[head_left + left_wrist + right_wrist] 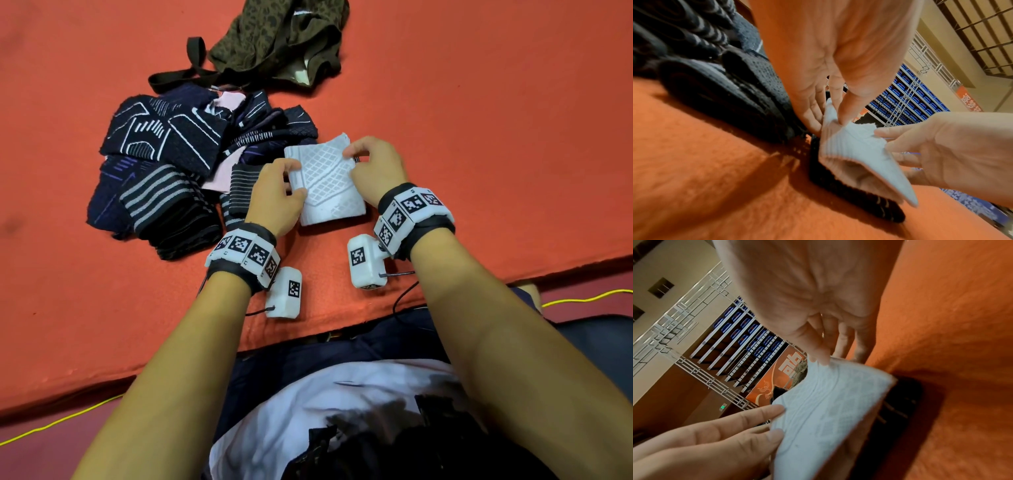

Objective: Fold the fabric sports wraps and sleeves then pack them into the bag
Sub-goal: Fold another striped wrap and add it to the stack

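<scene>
The left hand point(277, 193) pinched the left edge of a white knitted sleeve with a raised diamond-grid pattern point(329, 185), thumb over the top and fingers curled beneath, while the right hand point(375, 164) pinched the sleeve's far right edge between thumb and fingertips. Held between both hands, the white sleeve hung just above the orange felt-covered counter point(479, 137), its near end open like a mouth in the left wrist view point(851, 155). Just left of the sleeve lay a heap of dark navy and black wraps with white and grey stripes point(164, 171), one striped black piece lying under the sleeve's left edge. Beyond the sleeve, well apart from it, sat the crumpled olive leopard-print fabric bag with black straps point(274, 37), its mouth slumped. The step in hand seemed to be the folding of this white sleeve, with the heap mostly unsorted and nothing visibly packed. The next move probably called for bringing one pinched edge across to meet the other, then pressing the fold flat.
</scene>
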The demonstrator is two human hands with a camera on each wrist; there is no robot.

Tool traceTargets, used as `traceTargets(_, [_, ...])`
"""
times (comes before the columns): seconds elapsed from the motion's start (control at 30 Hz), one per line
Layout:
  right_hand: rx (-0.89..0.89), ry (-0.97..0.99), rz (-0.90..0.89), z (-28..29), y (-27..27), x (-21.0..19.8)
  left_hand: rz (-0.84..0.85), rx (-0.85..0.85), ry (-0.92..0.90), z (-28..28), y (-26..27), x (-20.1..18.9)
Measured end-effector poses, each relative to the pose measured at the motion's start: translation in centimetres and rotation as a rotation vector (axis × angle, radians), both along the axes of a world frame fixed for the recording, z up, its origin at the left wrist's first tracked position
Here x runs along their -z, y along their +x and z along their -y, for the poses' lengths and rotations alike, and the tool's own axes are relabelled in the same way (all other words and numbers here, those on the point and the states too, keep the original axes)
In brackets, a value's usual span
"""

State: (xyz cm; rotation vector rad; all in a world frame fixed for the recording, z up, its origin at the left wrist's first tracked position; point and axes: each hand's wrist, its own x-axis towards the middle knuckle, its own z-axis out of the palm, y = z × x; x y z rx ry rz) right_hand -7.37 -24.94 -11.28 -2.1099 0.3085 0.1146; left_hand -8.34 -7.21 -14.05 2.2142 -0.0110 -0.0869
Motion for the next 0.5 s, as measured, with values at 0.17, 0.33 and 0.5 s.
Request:
traceTargets(0.17, [-0.013, 0.003, 0.007, 0.1, 0.0, 1.3, -0.034, 0.059, 0.064, 0.0, 0.5, 0.4])
traceTargets(0.33, [-0.024, -0.062, -0.024, 0.1, 0.4, 2.0, -0.06, 0.131, 0.207, 0.4, 1.5, 0.5])
traceTargets(0.5, [-0.047, -0.185, -0.031, 0.2, 1.1, 2.6, -0.065, 0.167, 0.323, 0.8, 1.8, 0.9])
